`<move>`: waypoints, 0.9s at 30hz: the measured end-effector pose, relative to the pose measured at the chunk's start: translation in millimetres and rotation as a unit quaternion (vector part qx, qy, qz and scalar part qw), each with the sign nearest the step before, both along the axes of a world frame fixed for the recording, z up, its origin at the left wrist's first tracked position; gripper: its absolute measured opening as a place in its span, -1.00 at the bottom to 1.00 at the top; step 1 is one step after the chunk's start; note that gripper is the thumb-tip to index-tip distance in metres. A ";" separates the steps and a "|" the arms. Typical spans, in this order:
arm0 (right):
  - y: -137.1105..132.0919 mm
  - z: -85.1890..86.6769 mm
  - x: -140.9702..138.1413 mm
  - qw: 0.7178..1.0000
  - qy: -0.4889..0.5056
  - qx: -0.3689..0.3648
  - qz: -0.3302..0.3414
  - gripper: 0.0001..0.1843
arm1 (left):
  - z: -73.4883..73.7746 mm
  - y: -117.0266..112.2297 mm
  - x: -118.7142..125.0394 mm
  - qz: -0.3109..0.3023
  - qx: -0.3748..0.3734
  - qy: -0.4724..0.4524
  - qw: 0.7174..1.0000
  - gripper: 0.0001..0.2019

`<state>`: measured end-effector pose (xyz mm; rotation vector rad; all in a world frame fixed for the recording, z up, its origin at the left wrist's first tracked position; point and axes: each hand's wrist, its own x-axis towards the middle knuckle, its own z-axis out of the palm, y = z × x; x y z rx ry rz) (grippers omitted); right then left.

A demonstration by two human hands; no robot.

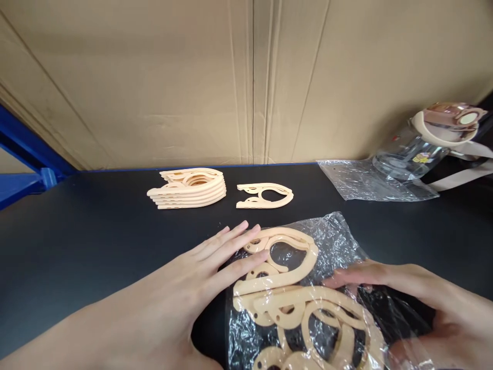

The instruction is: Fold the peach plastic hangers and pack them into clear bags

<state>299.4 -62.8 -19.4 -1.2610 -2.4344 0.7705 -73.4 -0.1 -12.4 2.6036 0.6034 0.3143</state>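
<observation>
A clear plastic bag [335, 231] lies on the black surface in front of me, with several beige folding hangers [308, 267] loosely overlapped inside. My left hand [204, 277] is spread over the bag's left side, its fingertips touching the film above the top hanger. At the right side, my right hand [408, 288] curls around the bag's edge, index finger over the film and thumb lower down. Its other fingers are partly hidden. Beyond the bag, a neat stack of matching folded hangers [188, 192] sits left of a single folded hanger [265, 197].
A transparent water bottle [416, 149] with a brown lid and a strap lies tilted at the back right. Under it is a flat plastic bag [342, 180]. A cardboard wall [154, 92] closes the back, and a blue metal frame [26, 149] stands at the left.
</observation>
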 end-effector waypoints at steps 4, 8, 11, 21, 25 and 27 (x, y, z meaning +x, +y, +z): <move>0.2 -3.4 2.5 1.000 0.010 -0.010 -0.016 -0.15 | -0.7 0.3 0.2 0.011 -0.011 0.030 0.999 0.15; -3.0 -10.2 0.0 0.999 0.009 -0.039 0.002 -0.06 | 0.4 -0.3 -0.2 0.007 -0.016 0.032 0.999 0.15; -3.0 -8.3 -5.4 0.998 0.025 -0.065 0.010 -0.13 | 0.3 -0.7 -0.1 0.005 -0.014 0.020 1.000 0.16; 1.6 6.4 -21.7 0.992 0.057 -0.104 0.033 -0.34 | -2.6 -0.6 -1.4 0.011 -0.029 0.034 0.999 0.23; 1.6 6.2 -22.9 0.994 0.048 -0.091 0.039 -0.32 | -2.2 -0.2 -1.2 0.007 -0.034 0.033 0.999 0.21; 1.0 5.7 -23.0 0.995 0.048 -0.083 0.037 -0.33 | -2.3 0.3 -1.5 0.005 -0.035 0.027 0.999 0.19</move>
